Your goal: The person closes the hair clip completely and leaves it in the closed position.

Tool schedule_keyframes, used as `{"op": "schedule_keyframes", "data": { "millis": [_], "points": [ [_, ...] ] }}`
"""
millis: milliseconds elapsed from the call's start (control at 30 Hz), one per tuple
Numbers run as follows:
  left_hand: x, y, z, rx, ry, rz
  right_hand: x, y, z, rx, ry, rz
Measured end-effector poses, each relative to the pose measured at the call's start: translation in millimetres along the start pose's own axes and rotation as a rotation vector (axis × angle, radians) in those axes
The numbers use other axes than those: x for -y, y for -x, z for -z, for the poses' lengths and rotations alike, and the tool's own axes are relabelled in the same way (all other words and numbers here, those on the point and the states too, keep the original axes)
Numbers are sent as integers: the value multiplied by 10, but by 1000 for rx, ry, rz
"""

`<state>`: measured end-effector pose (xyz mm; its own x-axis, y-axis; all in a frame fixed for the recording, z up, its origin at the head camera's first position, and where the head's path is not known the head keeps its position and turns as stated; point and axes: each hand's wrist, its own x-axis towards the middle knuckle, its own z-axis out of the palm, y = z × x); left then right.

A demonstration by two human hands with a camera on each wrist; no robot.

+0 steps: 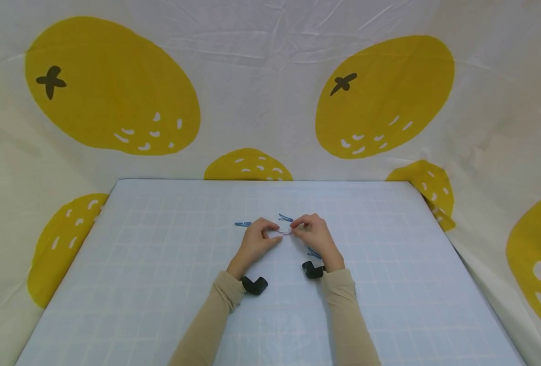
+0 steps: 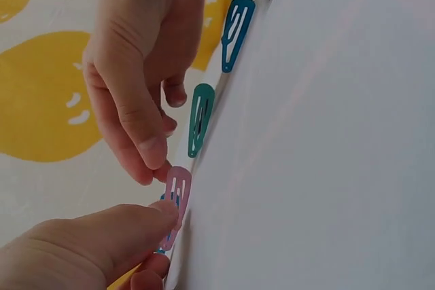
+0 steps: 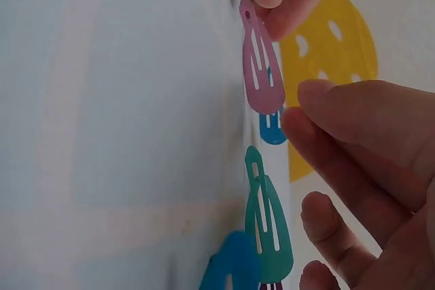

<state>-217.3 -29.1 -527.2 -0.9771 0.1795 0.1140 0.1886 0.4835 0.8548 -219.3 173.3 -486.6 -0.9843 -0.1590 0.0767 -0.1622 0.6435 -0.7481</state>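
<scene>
A pink snap hair clip is pinched at its narrow end by my left hand, thumb across it in the left wrist view. My right hand hovers at the clip's wide end, thumb and forefinger near each other beside it; a small gap shows in the right wrist view. Around the hands lie other hair clips: a blue clip left of my left hand, a second blue clip beyond the fingers, and a third partly under my right hand.
A green hair clip shows in the left wrist view, near a blue clip. A pale checked cloth covers the table. Black wrist cameras sit at both cuffs. Behind hangs a white curtain with yellow fruit shapes.
</scene>
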Motion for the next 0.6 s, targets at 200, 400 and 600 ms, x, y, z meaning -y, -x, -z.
{"op": "schedule_keyframes", "data": {
  "millis": [200,400,600],
  "points": [
    [-35,2,-23,-19,-48,8,-14,-5,-27,2,78,67],
    [-33,2,-30,-25,-56,-5,-10,-4,-41,-6,109,72],
    [-42,13,-33,-25,-69,-11,-19,2,-51,-8,109,93]
  ]
}}
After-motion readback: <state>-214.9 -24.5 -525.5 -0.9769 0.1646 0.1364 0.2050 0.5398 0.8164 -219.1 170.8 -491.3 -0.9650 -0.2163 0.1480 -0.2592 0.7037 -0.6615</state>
